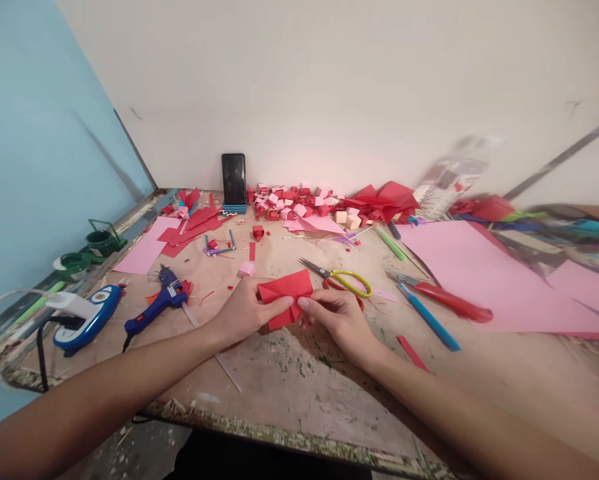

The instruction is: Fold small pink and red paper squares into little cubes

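Observation:
A red piece of paper (290, 287) with crease lines and a slit at its lower edge is held up over the table. My left hand (249, 307) pinches it from the left, thumb lying across its front. From the right, my right hand (336, 317) grips its lower right part between thumb and fingers. Just behind my right hand lie scissors (349, 281) with yellow and red handles, blades apart. A small pink paper cube (246, 269) rests behind my left hand.
A blue glue gun (156, 303) and a power strip (86, 320) with cables lie left. Red and pink paper cubes (299, 201) pile against the wall by a phone (234, 179). A red cutter (452, 300), blue stick (429, 317) and pink sheets (484, 267) lie right.

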### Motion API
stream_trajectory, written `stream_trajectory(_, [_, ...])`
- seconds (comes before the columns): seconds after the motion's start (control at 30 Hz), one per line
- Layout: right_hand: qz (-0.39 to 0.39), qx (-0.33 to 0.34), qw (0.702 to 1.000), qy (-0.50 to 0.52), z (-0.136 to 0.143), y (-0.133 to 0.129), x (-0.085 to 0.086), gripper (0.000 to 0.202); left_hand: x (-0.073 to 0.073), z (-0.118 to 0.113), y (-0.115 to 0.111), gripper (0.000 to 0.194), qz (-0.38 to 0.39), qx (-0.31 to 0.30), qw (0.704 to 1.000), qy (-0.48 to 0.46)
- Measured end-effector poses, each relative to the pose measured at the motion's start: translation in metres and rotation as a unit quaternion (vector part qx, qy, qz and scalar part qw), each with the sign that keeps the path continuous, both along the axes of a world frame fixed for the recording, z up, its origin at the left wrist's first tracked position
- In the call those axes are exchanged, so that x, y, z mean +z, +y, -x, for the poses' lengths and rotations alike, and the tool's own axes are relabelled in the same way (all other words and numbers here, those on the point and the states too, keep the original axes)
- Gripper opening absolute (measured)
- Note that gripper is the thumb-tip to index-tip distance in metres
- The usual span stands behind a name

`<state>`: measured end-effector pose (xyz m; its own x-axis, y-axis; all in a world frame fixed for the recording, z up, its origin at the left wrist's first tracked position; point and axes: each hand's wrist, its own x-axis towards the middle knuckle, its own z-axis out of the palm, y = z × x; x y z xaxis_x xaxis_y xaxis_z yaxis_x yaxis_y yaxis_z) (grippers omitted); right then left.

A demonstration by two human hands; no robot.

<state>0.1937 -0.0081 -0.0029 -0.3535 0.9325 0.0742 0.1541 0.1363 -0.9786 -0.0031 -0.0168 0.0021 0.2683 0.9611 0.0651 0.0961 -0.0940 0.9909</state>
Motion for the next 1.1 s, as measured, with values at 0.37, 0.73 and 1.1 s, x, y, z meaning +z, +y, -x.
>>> stream_trajectory(0.37, [0.052,0.008,0.996,0.074,-0.0006,-0.0016,-0.0052,0.042,0.0023,0.0002,-0.0015,0.023,0.028,-0.033,0.999,-0.012])
stream_trajectory(0.73, [0.02,0.063,0.998,0.003,-0.0018,0.0013,0.0002,0.038,-0.0033,0.0007,0.0032,0.022,0.014,0.021,0.999,-0.032])
stream_trajectory(1.1, [0.02,0.044,0.999,-0.021,0.0008,0.0032,-0.0045,0.033,-0.0041,0.0009,0.0032,0.021,0.014,0.013,0.999,-0.032])
